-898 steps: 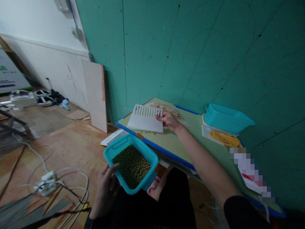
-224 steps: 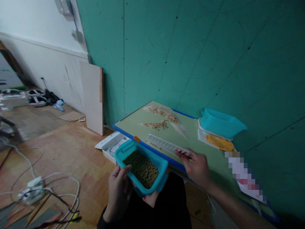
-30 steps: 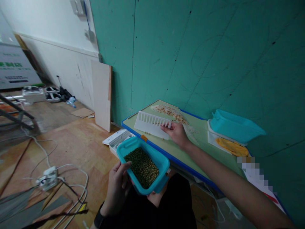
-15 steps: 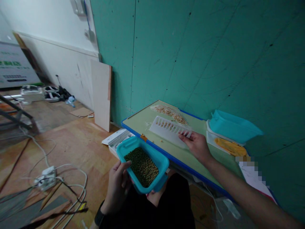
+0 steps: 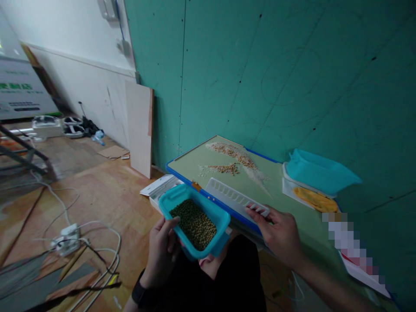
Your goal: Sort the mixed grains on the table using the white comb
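Note:
My left hand [image 5: 164,242] grips the left rim of a turquoise plastic basket [image 5: 224,216], thumb over the edge. Inside lie dark green beans [image 5: 186,211] and pale yellow soybeans [image 5: 208,232], partly mixed. My right hand [image 5: 276,229] is closed on one end of a white slotted plastic strip [image 5: 234,195], held slanting over the table's blue front edge, just above the basket's far side. Behind it on the green tabletop [image 5: 191,162] are a small heap of soybeans [image 5: 227,168] and a longer spread of soybeans with white grains [image 5: 234,152]. A few single beans lie near the edge.
At the table's right stand a turquoise bin [image 5: 320,171] and a yellow cloth [image 5: 315,199] in a white tray. An open white box [image 5: 159,188] sits left of the table. Cables and a power strip [image 5: 66,238] lie on the floor. A green wall rises behind.
My right hand has drawn the white slotted strip toward me, from mid-table to the front edge. A small soybean heap now shows where it was. My left hand and the basket have barely moved.

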A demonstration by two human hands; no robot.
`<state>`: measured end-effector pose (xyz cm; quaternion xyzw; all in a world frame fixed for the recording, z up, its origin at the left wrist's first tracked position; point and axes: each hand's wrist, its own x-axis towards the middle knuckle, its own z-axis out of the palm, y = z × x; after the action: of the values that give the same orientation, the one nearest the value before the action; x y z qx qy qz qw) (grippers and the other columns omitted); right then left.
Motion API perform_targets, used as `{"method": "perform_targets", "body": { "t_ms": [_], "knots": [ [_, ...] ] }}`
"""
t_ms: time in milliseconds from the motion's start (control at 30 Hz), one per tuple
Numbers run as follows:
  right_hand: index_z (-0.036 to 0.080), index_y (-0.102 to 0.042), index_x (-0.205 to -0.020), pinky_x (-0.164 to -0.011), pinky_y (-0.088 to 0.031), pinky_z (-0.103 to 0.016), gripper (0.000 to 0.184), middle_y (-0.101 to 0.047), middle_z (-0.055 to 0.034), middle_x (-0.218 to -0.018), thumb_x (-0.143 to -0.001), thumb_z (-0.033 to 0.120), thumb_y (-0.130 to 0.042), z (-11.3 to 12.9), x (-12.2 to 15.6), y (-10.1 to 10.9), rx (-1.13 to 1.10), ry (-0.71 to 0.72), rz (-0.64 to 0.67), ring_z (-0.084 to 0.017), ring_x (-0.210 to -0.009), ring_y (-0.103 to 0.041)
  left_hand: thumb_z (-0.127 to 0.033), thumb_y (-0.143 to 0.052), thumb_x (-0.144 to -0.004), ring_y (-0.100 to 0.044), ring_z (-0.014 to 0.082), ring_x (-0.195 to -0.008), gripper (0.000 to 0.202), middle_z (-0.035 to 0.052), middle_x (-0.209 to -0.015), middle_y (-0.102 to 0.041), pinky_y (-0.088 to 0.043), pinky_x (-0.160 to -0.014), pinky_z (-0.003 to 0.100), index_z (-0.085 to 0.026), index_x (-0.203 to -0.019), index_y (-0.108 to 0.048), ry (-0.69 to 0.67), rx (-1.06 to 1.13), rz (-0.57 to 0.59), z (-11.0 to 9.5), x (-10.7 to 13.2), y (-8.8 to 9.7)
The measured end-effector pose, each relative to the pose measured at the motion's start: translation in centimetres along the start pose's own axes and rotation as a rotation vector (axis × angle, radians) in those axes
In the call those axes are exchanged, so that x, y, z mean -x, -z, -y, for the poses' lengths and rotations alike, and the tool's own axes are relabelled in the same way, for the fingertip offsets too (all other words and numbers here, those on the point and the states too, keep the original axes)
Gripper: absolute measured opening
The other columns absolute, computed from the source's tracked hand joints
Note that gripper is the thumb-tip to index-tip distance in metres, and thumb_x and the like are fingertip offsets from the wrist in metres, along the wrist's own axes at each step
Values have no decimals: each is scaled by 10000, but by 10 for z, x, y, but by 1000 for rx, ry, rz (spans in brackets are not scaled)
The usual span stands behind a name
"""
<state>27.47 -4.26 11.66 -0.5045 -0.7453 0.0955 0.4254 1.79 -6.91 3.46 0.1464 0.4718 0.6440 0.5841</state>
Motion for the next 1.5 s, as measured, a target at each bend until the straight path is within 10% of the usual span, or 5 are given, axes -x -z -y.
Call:
{"method": "perform_targets", "body": {
  "t_ms": [467,700,1000,1500],
  "knots": [
    [189,-807,-927,-715,-595,-326,244,-816,-75,-872,-903,401,-689,-13,-55,-56,-235,-17,87,-257,-797,-779,-404,-819,-656,-391,78,-251,332,-117,-289,-342,-272,-293,157,-230,-584,-546,-84,24,-42,-14,-3,5],
    [186,-789,-855,-766,-604,-355,252,-812,-69,-856,-833,431,-739,-14,-55,-41,-353,-113,-4,-265,-820,-769,-403,-813,-684,-361,69,-245,386,-109,-305,-360,-256,-280,160,-229,-549,-496,-61,11,-42,-14,0,3],
    [146,-730,-885,-717,-545,-384,472,-795,-135,-866,-757,601,-717,-96,-102,-5,-113,-258,-436,-303,-816,-732,-398,-792,-739,-377,89,-233,331,-109,-274,-366,-243,-273,162,-231,-598,-543,-22,12,-4,13,7,-5],
    [221,-595,-722,-609,-370,-302,296,-715,-102,-714,-864,481,-603,-100,-56,6,286,-341,-446,-236,-674,-629,-479,-873,-710,-510,123,-392,340,-74,-439,-523,-370,-402,223,-242,-694,-630,-31,-48,184,36,10,-6]
  ]
}}
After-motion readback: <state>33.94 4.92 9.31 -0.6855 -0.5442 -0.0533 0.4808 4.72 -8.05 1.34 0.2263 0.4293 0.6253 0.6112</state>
